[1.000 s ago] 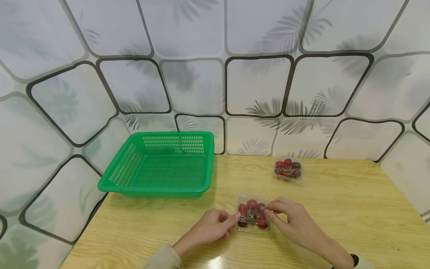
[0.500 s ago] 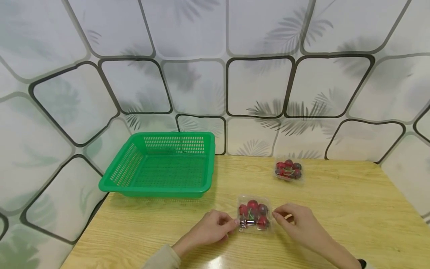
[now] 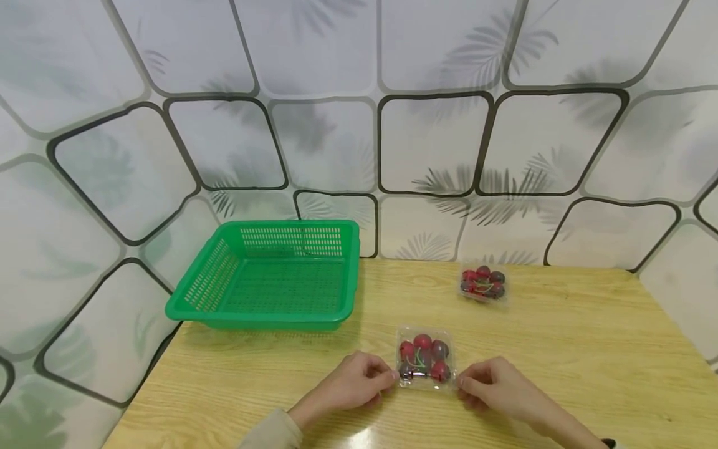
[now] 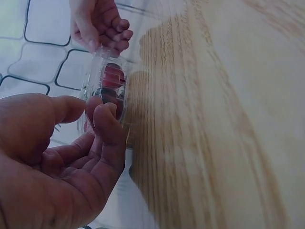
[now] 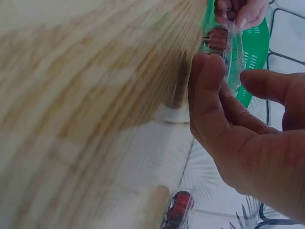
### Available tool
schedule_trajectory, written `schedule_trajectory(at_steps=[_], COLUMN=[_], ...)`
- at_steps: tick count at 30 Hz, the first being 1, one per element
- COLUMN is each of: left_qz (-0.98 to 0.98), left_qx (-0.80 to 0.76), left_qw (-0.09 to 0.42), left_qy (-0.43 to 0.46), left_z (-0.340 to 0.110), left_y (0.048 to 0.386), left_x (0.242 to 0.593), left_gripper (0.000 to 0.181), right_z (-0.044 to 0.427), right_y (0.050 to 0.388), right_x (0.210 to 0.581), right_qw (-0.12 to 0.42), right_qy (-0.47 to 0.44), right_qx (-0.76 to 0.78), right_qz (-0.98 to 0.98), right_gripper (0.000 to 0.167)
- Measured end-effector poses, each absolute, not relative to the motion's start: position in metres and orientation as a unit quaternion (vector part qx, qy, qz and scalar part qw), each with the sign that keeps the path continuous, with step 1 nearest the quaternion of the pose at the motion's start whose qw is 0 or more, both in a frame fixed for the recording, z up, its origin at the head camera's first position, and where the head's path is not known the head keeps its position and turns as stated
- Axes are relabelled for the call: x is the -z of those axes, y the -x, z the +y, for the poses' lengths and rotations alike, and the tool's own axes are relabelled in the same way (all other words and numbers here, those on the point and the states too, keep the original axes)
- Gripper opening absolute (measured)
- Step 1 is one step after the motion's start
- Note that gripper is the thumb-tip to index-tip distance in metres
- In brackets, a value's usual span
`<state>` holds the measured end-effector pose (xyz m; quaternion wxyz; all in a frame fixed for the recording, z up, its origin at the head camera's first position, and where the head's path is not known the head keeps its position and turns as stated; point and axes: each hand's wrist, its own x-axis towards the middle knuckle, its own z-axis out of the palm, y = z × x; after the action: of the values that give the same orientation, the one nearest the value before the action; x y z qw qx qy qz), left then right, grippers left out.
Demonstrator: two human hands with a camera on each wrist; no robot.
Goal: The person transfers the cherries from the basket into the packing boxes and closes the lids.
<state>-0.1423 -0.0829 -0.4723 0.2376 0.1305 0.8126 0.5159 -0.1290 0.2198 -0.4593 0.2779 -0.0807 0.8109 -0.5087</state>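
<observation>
A clear plastic box of cherries [image 3: 424,360] lies on the wooden table in front of me, its transparent lid down over several dark red cherries. The left hand [image 3: 359,381] holds the box's near left corner, thumb above and curled fingers at the side. At the near right corner, the right hand [image 3: 496,390] has its thumb and bent fingers around the edge. In the left wrist view, the box [image 4: 112,78] appears edge-on between the hands; from the right wrist, its lid edge [image 5: 228,55] shows between thumb and fingertips. Exact finger contact is partly hidden.
A green plastic basket [image 3: 349,299] with slotted sides stands at the back left, nothing visible inside. Another clear box of cherries [image 3: 483,285] sits near the patterned wall at the back right. The wooden table [image 3: 589,349] extends to the right.
The right hand has slid from the box's upper right side, off the lid, down to its near right corner. The left hand and the box have barely moved.
</observation>
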Motion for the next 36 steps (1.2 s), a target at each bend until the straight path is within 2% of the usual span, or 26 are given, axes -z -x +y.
schedule_trajectory(at_steps=[13, 20, 36], left_qz=[0.784, 0.747, 0.733], left_qx=[-0.548, -0.583, -0.594], left_qw=[0.28, 0.312, 0.328], left_qy=[-0.088, -0.062, -0.052], left_z=[-0.072, -0.066, -0.066], left_y=[0.142, 0.142, 0.142], left_x=[0.472, 0.474, 0.475], left_gripper=[0.017, 0.01, 0.006], right_z=[0.217, 0.211, 0.205], right_y=[0.125, 0.126, 0.129], right_x=[0.469, 0.47, 0.473], right_qw=[0.342, 0.34, 0.332], right_qy=[0.073, 0.06, 0.045], right_qx=[0.564, 0.566, 0.57], right_qz=[0.748, 0.749, 0.75], right_gripper=[0.027, 0.023, 0.019])
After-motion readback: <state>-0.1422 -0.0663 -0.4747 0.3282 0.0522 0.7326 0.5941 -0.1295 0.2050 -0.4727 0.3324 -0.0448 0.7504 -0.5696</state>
